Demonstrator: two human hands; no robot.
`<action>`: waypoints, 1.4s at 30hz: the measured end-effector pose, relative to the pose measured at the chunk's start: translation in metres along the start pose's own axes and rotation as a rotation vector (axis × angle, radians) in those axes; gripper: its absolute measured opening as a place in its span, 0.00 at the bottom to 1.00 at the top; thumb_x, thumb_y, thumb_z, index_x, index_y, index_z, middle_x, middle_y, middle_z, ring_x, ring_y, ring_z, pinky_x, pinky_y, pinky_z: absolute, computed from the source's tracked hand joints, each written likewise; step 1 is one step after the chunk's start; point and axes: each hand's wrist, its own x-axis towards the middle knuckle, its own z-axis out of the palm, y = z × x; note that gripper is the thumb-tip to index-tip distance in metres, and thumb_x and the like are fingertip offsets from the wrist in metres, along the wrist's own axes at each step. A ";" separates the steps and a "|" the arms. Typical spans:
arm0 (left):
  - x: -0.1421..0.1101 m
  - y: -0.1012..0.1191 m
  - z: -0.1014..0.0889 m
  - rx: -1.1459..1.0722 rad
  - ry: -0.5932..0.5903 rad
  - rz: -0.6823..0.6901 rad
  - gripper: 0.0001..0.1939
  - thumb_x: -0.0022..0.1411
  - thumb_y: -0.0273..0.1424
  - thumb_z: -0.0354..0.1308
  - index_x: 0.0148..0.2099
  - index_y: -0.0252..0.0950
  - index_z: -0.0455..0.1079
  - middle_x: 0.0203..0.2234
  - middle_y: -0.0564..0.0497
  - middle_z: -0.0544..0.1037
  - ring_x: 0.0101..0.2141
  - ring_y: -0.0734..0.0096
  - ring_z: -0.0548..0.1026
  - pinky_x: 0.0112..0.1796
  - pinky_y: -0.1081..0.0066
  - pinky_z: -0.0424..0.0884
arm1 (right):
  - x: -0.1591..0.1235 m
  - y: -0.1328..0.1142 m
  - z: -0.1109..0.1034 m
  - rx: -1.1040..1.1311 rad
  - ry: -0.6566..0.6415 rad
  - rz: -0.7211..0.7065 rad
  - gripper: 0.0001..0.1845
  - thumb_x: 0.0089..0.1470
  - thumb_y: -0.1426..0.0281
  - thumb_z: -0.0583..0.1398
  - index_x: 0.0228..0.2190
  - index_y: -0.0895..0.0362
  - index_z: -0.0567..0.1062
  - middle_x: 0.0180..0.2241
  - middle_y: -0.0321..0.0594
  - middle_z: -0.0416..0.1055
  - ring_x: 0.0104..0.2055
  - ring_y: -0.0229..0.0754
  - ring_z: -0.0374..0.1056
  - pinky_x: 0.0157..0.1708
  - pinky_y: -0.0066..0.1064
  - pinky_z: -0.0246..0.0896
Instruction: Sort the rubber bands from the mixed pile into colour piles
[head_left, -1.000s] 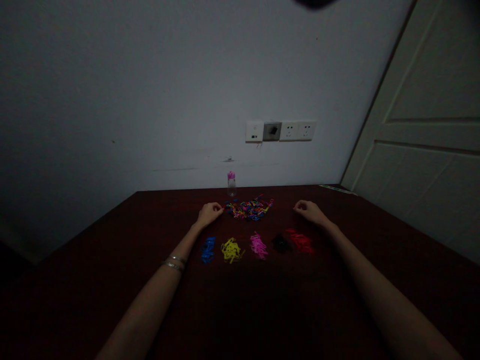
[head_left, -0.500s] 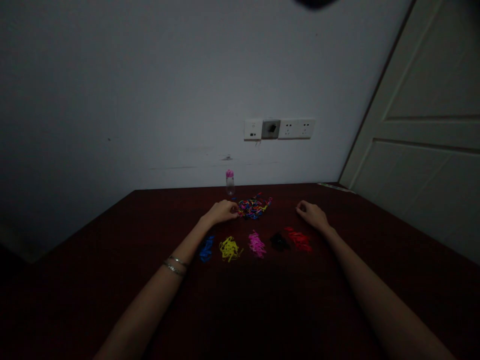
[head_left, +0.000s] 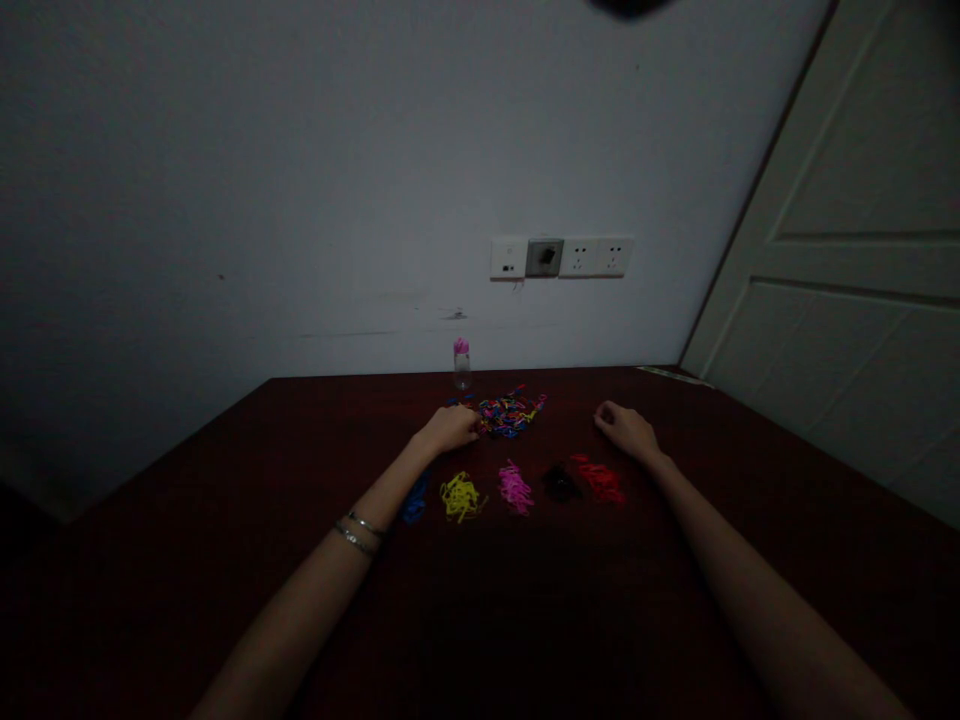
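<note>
Filling the far side at twelve o'clock, a grey wall [head_left: 337, 180] stands behind the dark red worktop [head_left: 525, 620], and a pale door [head_left: 847, 250] leans in at two o'clock. I take the mixed pile [head_left: 512, 413] of small coloured pieces as the centre of the clock; it lies on the worktop between the two hands. The left hand [head_left: 453, 428], at nine o'clock, has its fingers bent together at the pile's edge, seemingly touching it; whether it pinches a piece, I cannot tell. The right hand [head_left: 627, 430], at three o'clock, is loosely curled, apart from the pile; its grip I also cannot tell. The step in hand appears to be picking from the pile, and the next move, in my judgement, calls for fingertips freeing one piece without dragging its neighbours. Smaller groups lie nearer: red pieces [head_left: 602, 482] at four o'clock, black pieces [head_left: 561, 484] at five, pink pieces [head_left: 515, 488] at six, yellow pieces [head_left: 460, 497] at seven, and blue pieces [head_left: 413, 502] towards eight, partly hidden by the left forearm. A clear bottle [head_left: 462, 374] with pink top stands upright towards eleven. No brand, label or writing is readable.
</note>
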 end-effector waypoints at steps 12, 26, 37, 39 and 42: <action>0.000 -0.003 0.005 -0.031 0.024 -0.014 0.09 0.56 0.30 0.51 0.36 0.38 0.72 0.34 0.45 0.76 0.37 0.65 0.73 0.35 0.72 0.66 | -0.001 -0.001 -0.001 -0.002 0.004 0.005 0.13 0.53 0.61 0.51 0.35 0.53 0.71 0.36 0.41 0.73 0.35 0.44 0.68 0.26 0.28 0.51; 0.003 -0.010 0.004 -0.080 0.068 -0.024 0.10 0.57 0.33 0.51 0.37 0.39 0.73 0.34 0.45 0.76 0.37 0.62 0.73 0.35 0.71 0.65 | 0.001 0.000 0.001 -0.006 0.019 -0.002 0.13 0.53 0.61 0.51 0.35 0.53 0.71 0.34 0.42 0.73 0.35 0.44 0.68 0.26 0.28 0.51; 0.000 -0.013 -0.007 -0.100 0.111 -0.065 0.10 0.56 0.32 0.51 0.37 0.40 0.73 0.31 0.47 0.77 0.35 0.63 0.73 0.33 0.72 0.63 | 0.004 0.003 0.003 -0.005 0.013 -0.019 0.13 0.53 0.61 0.50 0.35 0.53 0.70 0.34 0.41 0.73 0.35 0.44 0.68 0.26 0.28 0.50; 0.000 -0.012 -0.009 -0.116 0.118 -0.065 0.11 0.56 0.32 0.51 0.38 0.40 0.73 0.32 0.47 0.77 0.35 0.64 0.73 0.33 0.72 0.63 | 0.004 0.002 0.002 -0.003 0.011 -0.011 0.13 0.52 0.61 0.50 0.34 0.53 0.70 0.34 0.41 0.73 0.35 0.44 0.68 0.25 0.28 0.50; 0.000 -0.008 -0.011 -0.143 0.134 -0.046 0.11 0.56 0.31 0.51 0.38 0.39 0.73 0.32 0.48 0.77 0.34 0.65 0.73 0.33 0.72 0.62 | 0.004 0.002 0.002 -0.006 0.015 -0.003 0.13 0.53 0.61 0.50 0.35 0.53 0.70 0.34 0.41 0.73 0.35 0.44 0.68 0.26 0.28 0.51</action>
